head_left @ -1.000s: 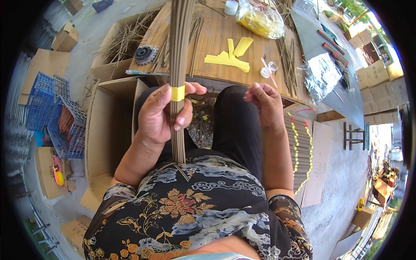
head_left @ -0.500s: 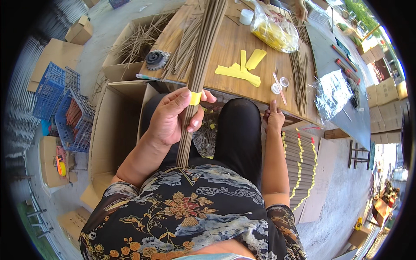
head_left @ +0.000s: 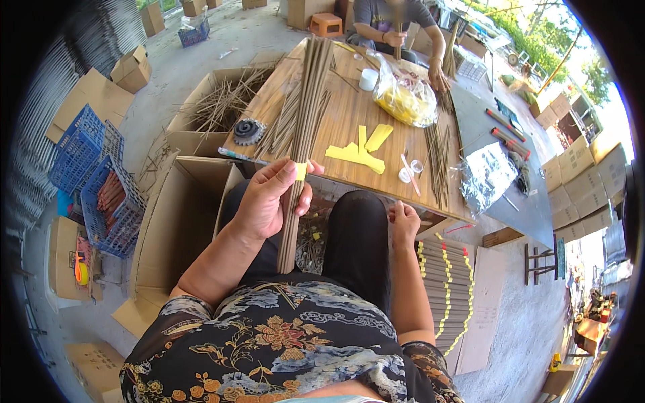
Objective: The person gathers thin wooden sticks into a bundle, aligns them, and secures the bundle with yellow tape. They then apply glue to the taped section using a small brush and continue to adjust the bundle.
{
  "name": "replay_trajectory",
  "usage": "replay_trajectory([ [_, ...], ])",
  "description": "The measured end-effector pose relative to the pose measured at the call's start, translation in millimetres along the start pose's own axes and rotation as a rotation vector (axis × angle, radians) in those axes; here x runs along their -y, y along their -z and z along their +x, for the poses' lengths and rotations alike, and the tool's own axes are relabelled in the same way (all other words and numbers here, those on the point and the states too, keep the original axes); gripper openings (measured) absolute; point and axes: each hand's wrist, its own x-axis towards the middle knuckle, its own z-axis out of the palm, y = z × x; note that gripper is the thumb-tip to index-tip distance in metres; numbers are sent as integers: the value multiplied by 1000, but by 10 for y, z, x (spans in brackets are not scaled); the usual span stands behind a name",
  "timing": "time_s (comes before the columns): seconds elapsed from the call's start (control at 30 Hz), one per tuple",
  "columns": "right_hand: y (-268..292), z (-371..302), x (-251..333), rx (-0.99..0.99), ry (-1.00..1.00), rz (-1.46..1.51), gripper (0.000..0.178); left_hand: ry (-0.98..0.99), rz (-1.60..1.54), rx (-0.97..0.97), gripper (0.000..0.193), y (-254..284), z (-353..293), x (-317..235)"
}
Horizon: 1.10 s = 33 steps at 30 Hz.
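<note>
My left hand (head_left: 267, 200) is closed around a bundle of thin brown sticks (head_left: 312, 87), held nearly upright before my lap. A yellow paper band (head_left: 301, 171) wraps the bundle at my thumb and fingers. My right hand (head_left: 404, 223) is just off the table's near edge, fingers curled in, with nothing visible in them. Close to it on the table are a small white cup (head_left: 406, 175), a clear lid (head_left: 416, 165) and a thin pale stick (head_left: 410, 176). Yellow paper strips (head_left: 356, 156) lie mid-table.
Loose sticks (head_left: 440, 158) and a bag of yellow material (head_left: 404, 94) lie on the wooden table (head_left: 269, 107). A co-worker's hand (head_left: 438, 75) is at the far side. Open cardboard boxes (head_left: 181, 215) stand left; banded bundles (head_left: 443, 289) lie on the floor at right.
The view has tilted up, bringing a co-worker into sight across the table. My right hand's raised thumb has come down toward its curled fingers. My left hand keeps its hold on the bundle.
</note>
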Motion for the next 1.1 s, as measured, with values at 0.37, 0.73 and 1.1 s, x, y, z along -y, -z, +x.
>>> replay_trajectory([
  [0.37,-990,-1249,1684,989,217,-77,44,-156,87,-15,29,-173,-24,-47],
  [0.73,-907,-1340,1823,980,468,-551,72,-390,-40,-84,24,-212,75,-521],
  [1.1,-1254,-1450,1922,1148,-88,-118,21,-165,-40,60,31,-285,89,-637],
])
